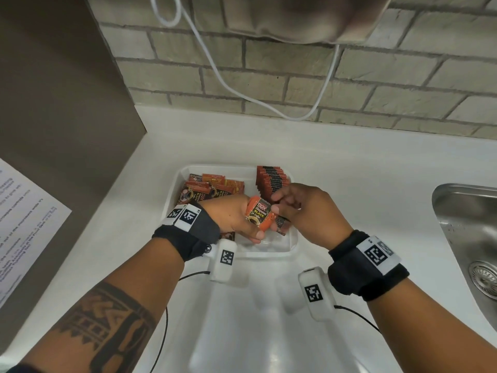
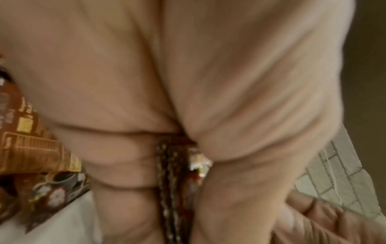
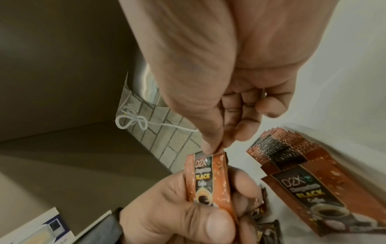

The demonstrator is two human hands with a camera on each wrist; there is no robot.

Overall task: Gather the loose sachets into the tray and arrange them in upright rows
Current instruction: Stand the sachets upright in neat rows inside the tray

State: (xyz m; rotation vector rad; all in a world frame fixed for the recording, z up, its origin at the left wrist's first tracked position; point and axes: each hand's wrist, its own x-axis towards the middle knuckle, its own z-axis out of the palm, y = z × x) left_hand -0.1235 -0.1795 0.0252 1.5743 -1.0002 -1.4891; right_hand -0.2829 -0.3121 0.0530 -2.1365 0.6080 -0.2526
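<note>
A white tray (image 1: 271,251) sits on the white counter. My left hand (image 1: 251,224) grips a small bundle of orange "D2X Black Coffee" sachets (image 1: 259,215) upright above the tray's middle. My right hand (image 1: 275,205) pinches the top edge of the front sachet (image 3: 205,183) between thumb and forefinger (image 3: 210,147). A tidy upright row of sachets (image 1: 271,180) stands at the tray's back right, also seen in the right wrist view (image 3: 303,178). Loose sachets (image 1: 209,188) lie jumbled at the back left. The left wrist view is blurred, filled by my palm with sachet edges (image 2: 173,181) between the fingers.
A steel sink (image 1: 470,238) lies to the right of the tray. A printed sheet (image 1: 24,224) is on the brown panel at left. A white cable (image 1: 269,103) hangs in a loop against the brick wall behind the counter.
</note>
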